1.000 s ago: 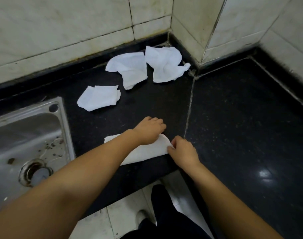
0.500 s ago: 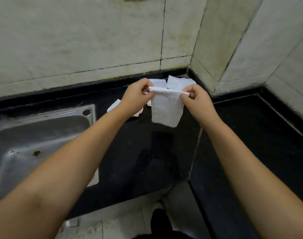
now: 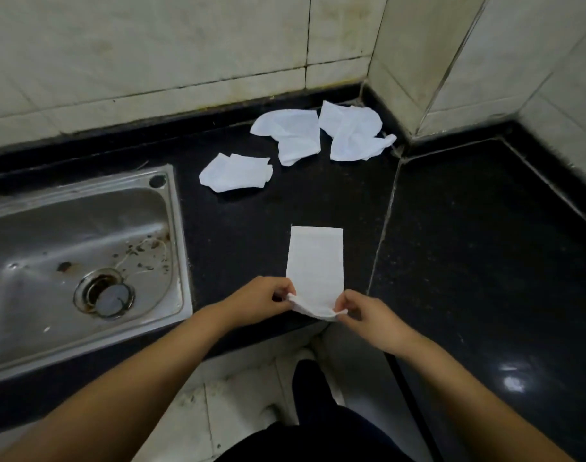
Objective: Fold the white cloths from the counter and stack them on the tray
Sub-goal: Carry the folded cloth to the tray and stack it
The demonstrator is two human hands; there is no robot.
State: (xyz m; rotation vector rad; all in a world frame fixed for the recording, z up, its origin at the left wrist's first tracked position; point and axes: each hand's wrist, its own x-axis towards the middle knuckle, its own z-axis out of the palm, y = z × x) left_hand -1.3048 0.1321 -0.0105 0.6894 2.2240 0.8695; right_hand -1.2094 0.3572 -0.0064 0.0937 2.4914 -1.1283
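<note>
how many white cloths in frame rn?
4. One folded strip on the counter, its near end pinched by both hands; three crumpled near the back wall: left, middle, right by the corner. None seem hidden.

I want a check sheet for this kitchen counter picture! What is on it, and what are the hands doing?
Surface: black stone counter, glossy, with a seam running from the wall corner to the front edge.
Job's things: one folded cloth lies flat as a long strip near the front edge; three crumpled cloths wait further back: one near the sink, one in the middle, one in the corner. No tray in view.
Clutter: bits of debris in the steel sink.
Hands: left hand and right hand each pinch a near corner of the folded cloth, lifting that end.
Cables: nothing seen.
Surroundings: stained tiled walls; tiled floor below.
</note>
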